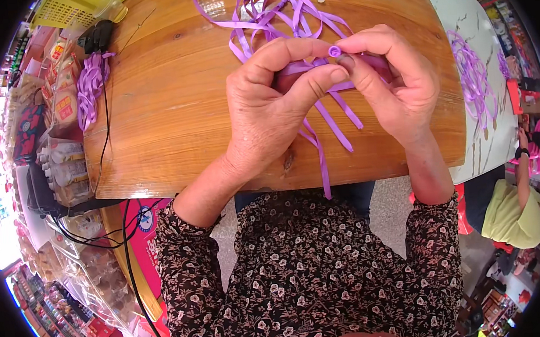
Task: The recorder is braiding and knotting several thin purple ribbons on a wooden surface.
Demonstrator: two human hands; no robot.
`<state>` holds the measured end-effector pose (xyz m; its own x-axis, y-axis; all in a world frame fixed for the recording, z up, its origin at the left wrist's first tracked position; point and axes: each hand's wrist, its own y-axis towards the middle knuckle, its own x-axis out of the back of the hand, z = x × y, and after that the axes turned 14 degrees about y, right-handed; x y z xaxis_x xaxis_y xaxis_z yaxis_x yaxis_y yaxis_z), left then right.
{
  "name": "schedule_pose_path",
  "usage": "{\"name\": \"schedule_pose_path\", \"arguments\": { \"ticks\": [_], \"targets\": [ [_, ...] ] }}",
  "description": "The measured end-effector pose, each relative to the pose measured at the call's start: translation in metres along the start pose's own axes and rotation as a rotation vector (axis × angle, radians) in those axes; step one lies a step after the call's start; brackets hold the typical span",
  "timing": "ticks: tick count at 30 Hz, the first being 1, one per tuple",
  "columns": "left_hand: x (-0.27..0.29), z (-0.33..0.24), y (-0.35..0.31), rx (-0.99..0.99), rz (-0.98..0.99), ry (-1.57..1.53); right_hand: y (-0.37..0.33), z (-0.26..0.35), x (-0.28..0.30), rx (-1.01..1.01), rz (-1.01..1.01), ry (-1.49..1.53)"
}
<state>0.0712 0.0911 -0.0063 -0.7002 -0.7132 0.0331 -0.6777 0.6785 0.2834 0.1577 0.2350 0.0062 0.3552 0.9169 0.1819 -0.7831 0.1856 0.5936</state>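
Note:
A purple ribbon is pinched between my two hands above the wooden table, with a small rolled coil of ribbon (335, 51) at the fingertips. My left hand (272, 95) is closed with thumb and forefinger meeting near the coil. My right hand (393, 79) grips the coil's right side, its thumb pressed just below it. Loose ribbon ends (335, 125) hang below the fingers, one reaching past the table's near edge. Beyond my hands lies a tangled heap of purple ribbons (274, 12). How the ribbon runs inside my fingers is hidden.
The wooden table (169, 113) has a bundle of purple ribbons (93, 89) and a black cable (106, 134) at its left. A yellow basket (66, 11) stands far left. On a white marbled table (451, 6) at right lie more ribbons (473, 75). Another person (516, 210) is at the right.

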Motion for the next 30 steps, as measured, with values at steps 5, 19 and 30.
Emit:
{"name": "schedule_pose_path", "arguments": {
  "ticks": [5,19,30],
  "targets": [
    [0.001,0.005,0.0,0.049,-0.009,0.014,0.004,0.008,-0.003,0.096,-0.013,-0.198],
    [0.005,0.013,-0.003,-0.004,-0.061,0.003,0.003,0.005,-0.007,0.215,0.042,-0.347],
    [0.004,0.009,-0.007,0.101,0.074,-0.248,0.006,0.002,-0.003,0.215,0.064,-0.229]
  ]
}}
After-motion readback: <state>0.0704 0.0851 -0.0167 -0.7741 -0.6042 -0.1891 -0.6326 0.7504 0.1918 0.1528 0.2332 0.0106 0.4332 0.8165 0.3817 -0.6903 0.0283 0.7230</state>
